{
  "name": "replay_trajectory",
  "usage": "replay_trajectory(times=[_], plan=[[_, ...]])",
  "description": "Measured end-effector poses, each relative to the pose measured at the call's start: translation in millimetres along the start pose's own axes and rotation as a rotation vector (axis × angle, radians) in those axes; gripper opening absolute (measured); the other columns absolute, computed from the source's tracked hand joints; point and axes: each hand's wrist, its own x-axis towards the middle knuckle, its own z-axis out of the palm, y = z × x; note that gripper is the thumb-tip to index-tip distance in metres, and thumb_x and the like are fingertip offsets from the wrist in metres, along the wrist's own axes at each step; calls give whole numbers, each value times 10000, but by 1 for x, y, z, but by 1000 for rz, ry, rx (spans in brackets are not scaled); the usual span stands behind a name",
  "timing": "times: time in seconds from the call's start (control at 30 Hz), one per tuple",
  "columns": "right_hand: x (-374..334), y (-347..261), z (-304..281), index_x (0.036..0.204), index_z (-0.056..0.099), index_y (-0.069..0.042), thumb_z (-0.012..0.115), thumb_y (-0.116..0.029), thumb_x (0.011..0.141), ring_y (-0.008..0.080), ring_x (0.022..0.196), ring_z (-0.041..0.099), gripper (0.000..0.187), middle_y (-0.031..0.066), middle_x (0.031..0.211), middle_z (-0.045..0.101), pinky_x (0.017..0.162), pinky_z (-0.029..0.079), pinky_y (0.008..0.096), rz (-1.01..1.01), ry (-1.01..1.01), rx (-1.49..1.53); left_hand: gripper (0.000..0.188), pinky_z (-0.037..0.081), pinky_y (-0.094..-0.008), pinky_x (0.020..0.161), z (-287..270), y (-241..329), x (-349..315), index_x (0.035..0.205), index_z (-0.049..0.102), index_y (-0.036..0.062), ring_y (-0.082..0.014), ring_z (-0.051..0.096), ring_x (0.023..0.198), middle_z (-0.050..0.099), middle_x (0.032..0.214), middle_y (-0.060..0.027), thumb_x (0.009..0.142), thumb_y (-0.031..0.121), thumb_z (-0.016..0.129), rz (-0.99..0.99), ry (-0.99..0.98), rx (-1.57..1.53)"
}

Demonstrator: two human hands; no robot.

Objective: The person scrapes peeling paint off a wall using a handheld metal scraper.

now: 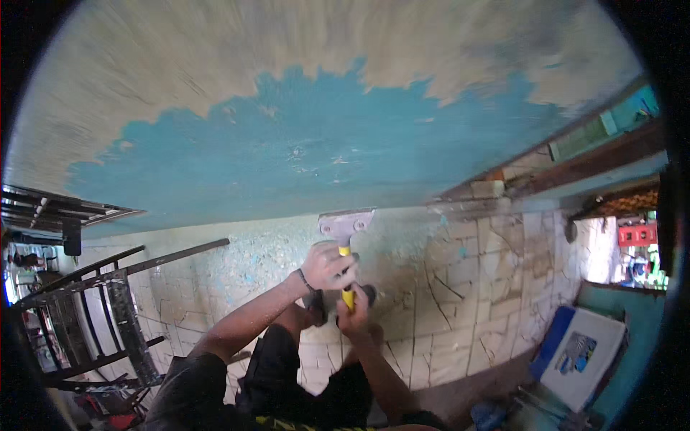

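A long-handled scraper with a wide pale metal head and a yellow and black handle stands in front of me, its blade edge close to the foot of the wall. My left hand is wrapped round the upper handle, just below the head. Lower down, my right hand grips the yellow end of the handle. The wall has a ragged band of blue paint low down, with bare beige surface above it. I cannot tell whether the blade touches the wall.
Pale paint flakes litter the cracked-pattern tile floor along the wall. A dark metal rack stands at the left. To the right are a wooden beam and a white and blue cooler-like box. A red crate shows beyond an opening.
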Motion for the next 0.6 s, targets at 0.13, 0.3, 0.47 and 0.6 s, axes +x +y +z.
replay_trajectory(times=[0.13,0.3,0.47,0.6], plan=[[17,122,47,1410,547,106,734,-149,967,398,944,734,545,282,1133,722,874,590,461,-25,136,291,212,459,-327,495,47,-75,-10,979,789,111,-176,602,563,612,682,8,804,218,838,232,66,128],[68,218,96,1378,569,106,716,-144,950,377,922,742,517,278,1144,730,838,597,456,-202,269,278,200,352,-272,461,78,-127,0,997,815,156,-98,506,540,508,651,83,824,243,867,467,236,435],[104,243,93,1421,558,109,666,-136,995,279,905,743,503,239,1132,742,834,597,394,-252,213,323,233,500,-308,655,91,-171,21,1061,808,115,-148,556,694,488,762,26,885,258,755,1037,152,470],[93,277,91,1459,551,113,653,-108,1005,265,916,749,516,247,1167,745,833,597,380,-179,76,368,168,532,-389,756,120,-165,39,823,687,115,-210,560,751,515,818,-36,899,262,711,1095,-142,310]])
